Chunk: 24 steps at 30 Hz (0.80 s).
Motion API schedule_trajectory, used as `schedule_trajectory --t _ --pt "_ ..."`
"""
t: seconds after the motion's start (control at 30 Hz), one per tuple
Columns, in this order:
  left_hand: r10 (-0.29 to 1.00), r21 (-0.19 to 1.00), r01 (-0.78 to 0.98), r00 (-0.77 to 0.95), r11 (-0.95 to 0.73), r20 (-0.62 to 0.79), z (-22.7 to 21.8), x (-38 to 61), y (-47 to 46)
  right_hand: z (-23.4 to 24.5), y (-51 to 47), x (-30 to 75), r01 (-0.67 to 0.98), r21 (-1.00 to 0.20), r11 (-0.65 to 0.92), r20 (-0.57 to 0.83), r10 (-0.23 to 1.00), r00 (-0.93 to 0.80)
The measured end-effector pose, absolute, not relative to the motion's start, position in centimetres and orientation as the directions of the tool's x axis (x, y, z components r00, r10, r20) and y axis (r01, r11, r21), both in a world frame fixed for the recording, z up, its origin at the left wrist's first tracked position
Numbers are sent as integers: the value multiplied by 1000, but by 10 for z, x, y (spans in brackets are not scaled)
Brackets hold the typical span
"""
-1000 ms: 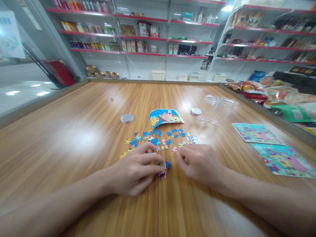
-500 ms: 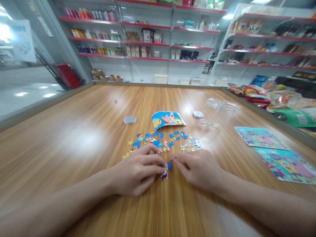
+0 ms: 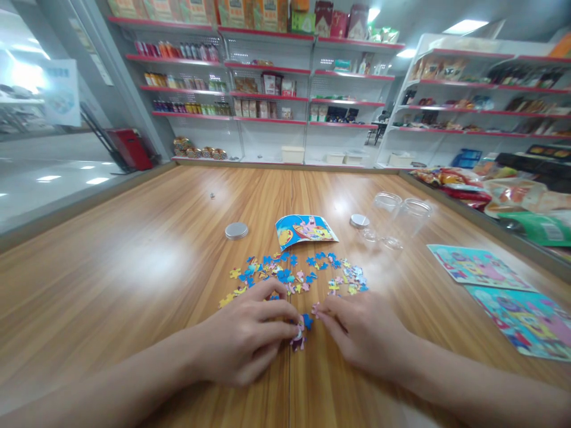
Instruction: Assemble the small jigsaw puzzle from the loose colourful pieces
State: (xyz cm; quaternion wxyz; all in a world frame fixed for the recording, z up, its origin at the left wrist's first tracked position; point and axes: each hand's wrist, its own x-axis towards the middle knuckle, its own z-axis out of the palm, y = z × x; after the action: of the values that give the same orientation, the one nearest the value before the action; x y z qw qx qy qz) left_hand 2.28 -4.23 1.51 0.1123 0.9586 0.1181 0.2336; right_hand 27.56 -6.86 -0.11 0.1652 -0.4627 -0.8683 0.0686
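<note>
My left hand (image 3: 254, 333) rests on the table with curled fingers, its fingertips gripping a small cluster of joined jigsaw pieces (image 3: 298, 339) in pink, white and dark purple. A blue jigsaw piece (image 3: 307, 321) sits at the cluster's upper right. Just right of it, my right hand (image 3: 363, 327) pinches a pink jigsaw piece (image 3: 316, 309) between thumb and forefinger, a small gap away from the cluster. Loose jigsaw pieces (image 3: 284, 275), mostly blue, yellow and pink, lie scattered beyond both hands. Behind them stands a curved picture card (image 3: 306, 230) with cartoon figures on blue.
Two metal lids (image 3: 236, 230) flank the picture card. Clear jars (image 3: 414, 215) stand at the back right. Two cartoon picture sheets (image 3: 486, 266) lie on the right of the wooden table (image 3: 134, 285). Bagged goods (image 3: 513, 196) border its right edge; stocked shelves (image 3: 267, 98) stand behind.
The camera has tilted up, so the whole scene sits lower in view. Both hands keep nearly the same pose, the right still pinching the pink jigsaw piece.
</note>
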Motion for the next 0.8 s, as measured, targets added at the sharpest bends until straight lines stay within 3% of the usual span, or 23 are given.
schedule_trajectory --t 0.23,0.43,0.53,0.7,0.8 --pt "304 288 190 849 -939 433 13 20 -42 -4 -68 277 765 -293 574 228 818 -527" --pt "477 307 366 701 -879 530 2 16 -35 -5 -67 277 758 -287 585 235 810 -536" --pt "522 308 422 685 -853 508 -1 15 -32 -1 -67 276 772 -278 571 255 819 -514" --pt "538 305 443 702 -843 467 -4 16 -31 8 -74 269 639 -305 706 189 703 -686" --pt "529 315 425 711 -848 464 -3 16 -31 8 -75 266 670 -297 680 172 728 -663"
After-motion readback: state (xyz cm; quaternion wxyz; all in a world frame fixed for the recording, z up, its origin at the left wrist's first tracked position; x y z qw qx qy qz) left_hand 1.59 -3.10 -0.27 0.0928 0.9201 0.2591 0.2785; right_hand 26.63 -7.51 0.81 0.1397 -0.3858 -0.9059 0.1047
